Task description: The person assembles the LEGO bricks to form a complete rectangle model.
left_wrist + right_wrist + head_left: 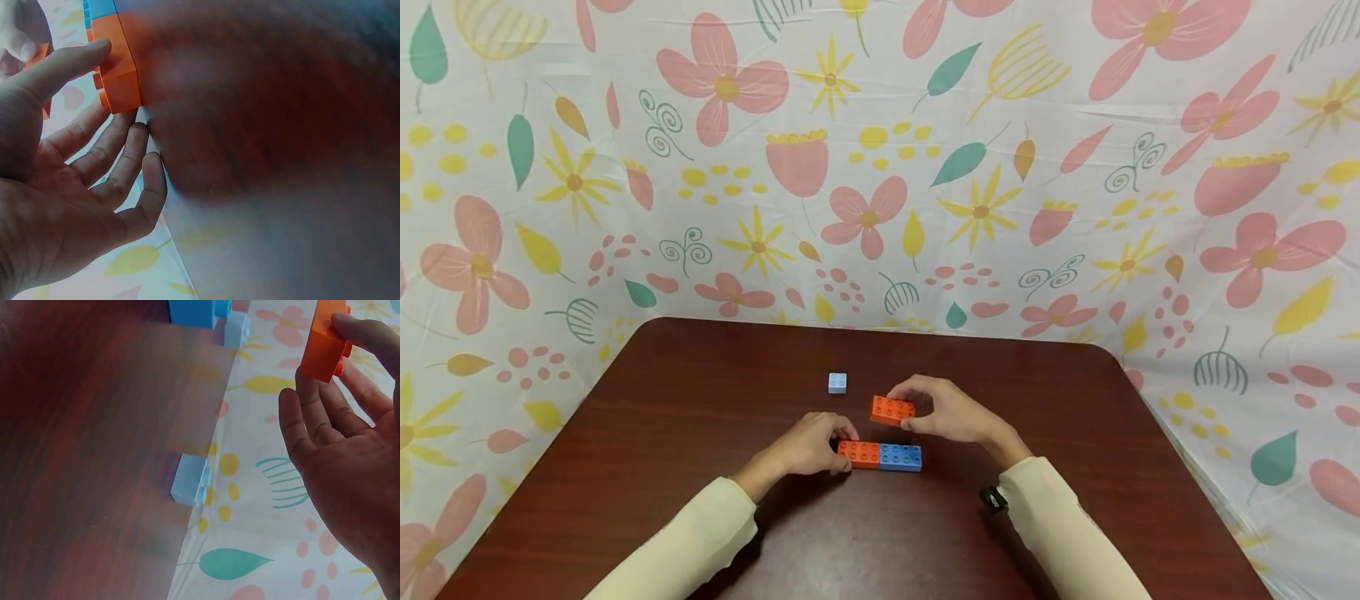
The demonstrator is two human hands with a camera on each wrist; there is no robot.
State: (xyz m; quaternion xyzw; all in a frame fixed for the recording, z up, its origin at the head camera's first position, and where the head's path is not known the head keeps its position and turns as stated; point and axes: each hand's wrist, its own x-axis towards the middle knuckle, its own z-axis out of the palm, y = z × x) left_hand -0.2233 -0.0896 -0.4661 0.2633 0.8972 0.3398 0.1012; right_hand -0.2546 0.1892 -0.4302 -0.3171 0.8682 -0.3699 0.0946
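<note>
On the table an orange toy brick [859, 454] lies end to end with a blue toy brick [901, 457], in one row. My left hand [812, 443] pinches the orange brick's left end, thumb [94, 55] on its near side and fingers around the far side. Just above and behind the row, my right hand [951, 410] holds a second orange brick [887, 410] by its right end, studs up. In the right wrist view this raised brick [325, 347] sits between thumb and fingertips, with the other fingers loosely bent.
A small light blue brick [837, 383] stands farther back on the dark wooden table [715, 367]. The right wrist view has another light blue brick [189, 480] near that hand, hidden in the head view. A flowered cloth [880, 167] hangs behind the table.
</note>
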